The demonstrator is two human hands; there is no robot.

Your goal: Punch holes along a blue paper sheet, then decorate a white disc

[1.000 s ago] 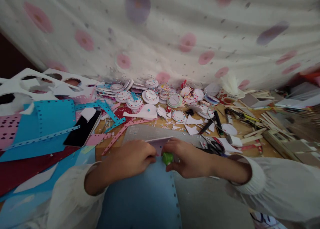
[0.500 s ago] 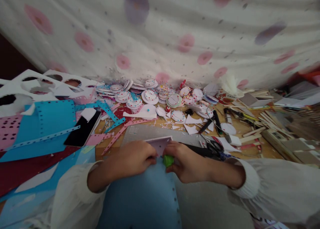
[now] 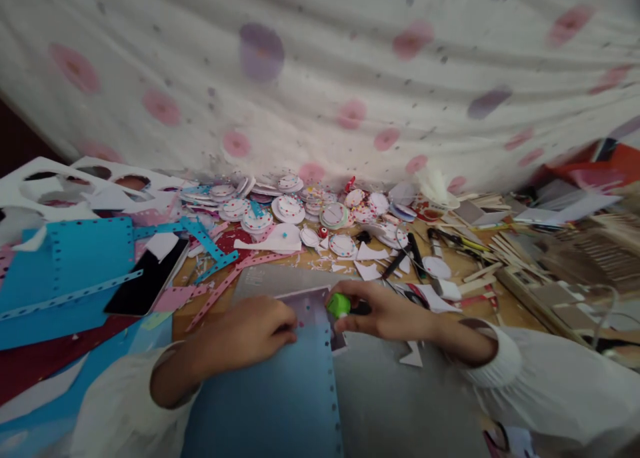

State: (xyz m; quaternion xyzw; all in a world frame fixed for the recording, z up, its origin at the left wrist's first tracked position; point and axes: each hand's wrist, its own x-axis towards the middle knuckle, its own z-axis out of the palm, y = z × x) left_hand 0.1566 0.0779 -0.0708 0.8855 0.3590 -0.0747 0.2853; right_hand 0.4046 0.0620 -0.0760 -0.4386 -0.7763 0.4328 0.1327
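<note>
A blue sheet [image 3: 260,398] with a row of small holes down its right edge lies in front of me on the grey cutting mat [image 3: 400,405]. My left hand [image 3: 257,331] is closed, its curled fingers pressed on the sheet's far left part. Whether they pinch its edge is hard to see. My right hand [image 3: 380,311] grips a small green hole punch [image 3: 339,305] between thumb and fingers, beside the sheet's far right corner. Under that far end, a pale pinkish card [image 3: 305,298] partly shows.
Round white pads with coloured pins [image 3: 287,208] are piled along the back. At left are a black phone [image 3: 147,278], blue punched sheets [image 3: 90,251] and white board with round cut-outs [image 3: 60,185]. Right of centre lie black-handled tools [image 3: 415,251] and wooden sticks [image 3: 480,278].
My hands have moved apart: the left slid left and nearer to me, and the right lifted off with the green punch. More of the pale card shows. The view has shifted slightly.
</note>
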